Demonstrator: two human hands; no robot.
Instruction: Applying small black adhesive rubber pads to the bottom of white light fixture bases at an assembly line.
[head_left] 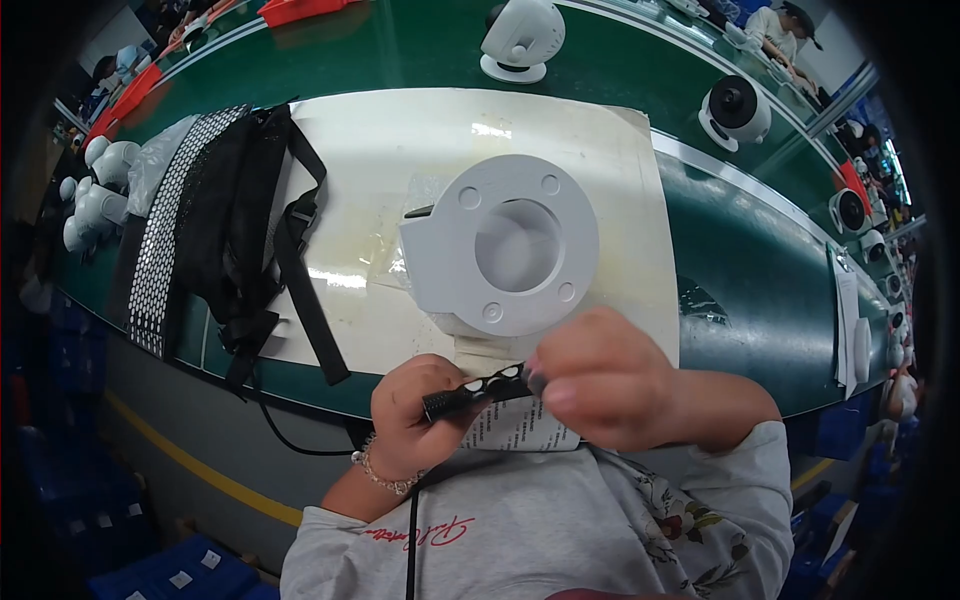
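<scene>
Close to my body, my left hand point(415, 400) is closed around one end of a black strip with round white spots point(480, 388). At the strip's other end, my right hand point(610, 385) is pinched shut. Something small and dark shows at its fingertips, but I cannot tell whether it is part of the strip. Just beyond both hands, a white plastic ring-shaped part point(580, 235) with a wide round opening lies on a pale board point(620, 150). Below the strip is a white sheet with repeated print point(525, 428).
A black strapped bag point(235, 210) lies on the board's left side beside a perforated white strip point(165, 230). Several white devices point(100, 195) stand farther left. White camera-like units point(520, 40) stand on the green table point(420, 55). A person point(780, 35) sits at the far right.
</scene>
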